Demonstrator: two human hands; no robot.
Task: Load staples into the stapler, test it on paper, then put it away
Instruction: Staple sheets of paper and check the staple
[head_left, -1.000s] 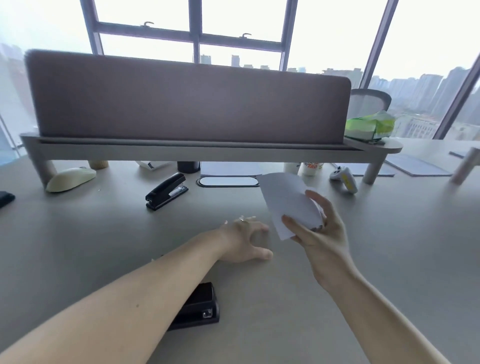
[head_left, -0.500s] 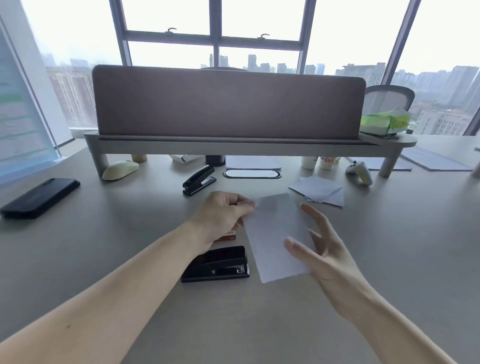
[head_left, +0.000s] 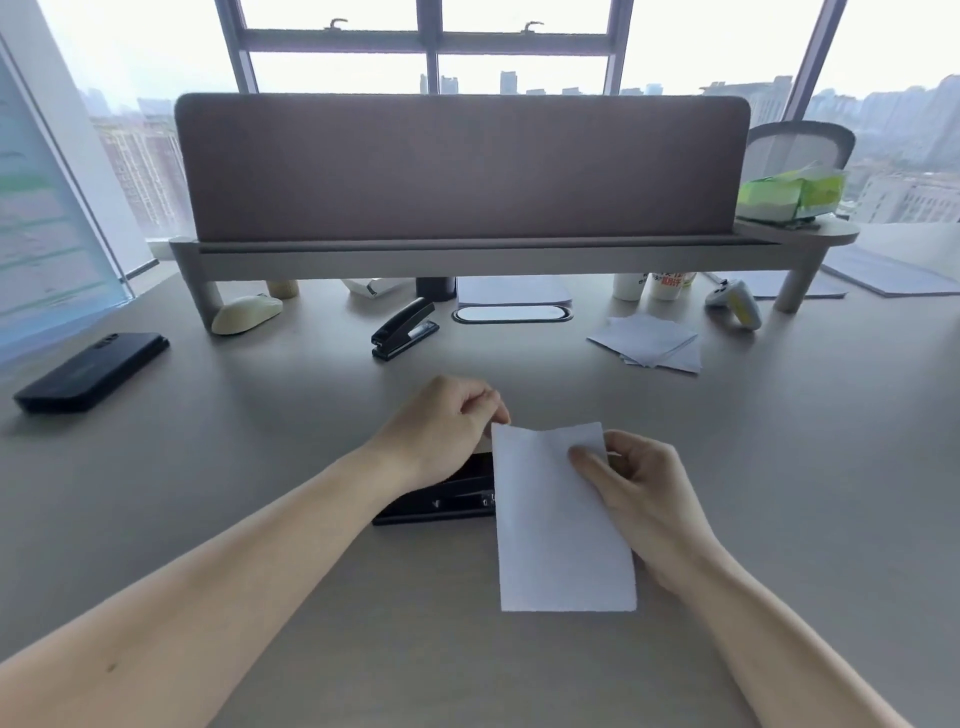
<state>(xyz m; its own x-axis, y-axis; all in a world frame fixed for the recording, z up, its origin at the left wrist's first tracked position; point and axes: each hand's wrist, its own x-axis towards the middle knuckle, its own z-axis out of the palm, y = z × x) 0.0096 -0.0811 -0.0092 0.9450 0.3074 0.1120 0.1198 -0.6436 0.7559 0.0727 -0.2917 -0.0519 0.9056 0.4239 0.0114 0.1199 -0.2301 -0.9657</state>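
Note:
A white sheet of paper (head_left: 556, 530) hangs upright over the desk's middle. My left hand (head_left: 447, 428) pinches its top left corner. My right hand (head_left: 636, 483) grips its upper right edge, thumb on the front. A black stapler (head_left: 441, 499) lies flat on the desk right behind the sheet and under my left wrist; its right end is hidden by the paper. A second black stapler (head_left: 404, 329) stands further back, near the shelf.
A raised shelf with a grey partition (head_left: 462, 166) spans the back of the desk. A black phone (head_left: 91, 371) lies far left, a mouse (head_left: 247, 314) beside the shelf leg. Loose paper sheets (head_left: 649, 343) and a white controller (head_left: 735, 304) sit at back right.
My left hand came up from the desk and took the sheet's top left corner. My right hand closed on its right edge. The sheet now hangs in front of the near stapler.

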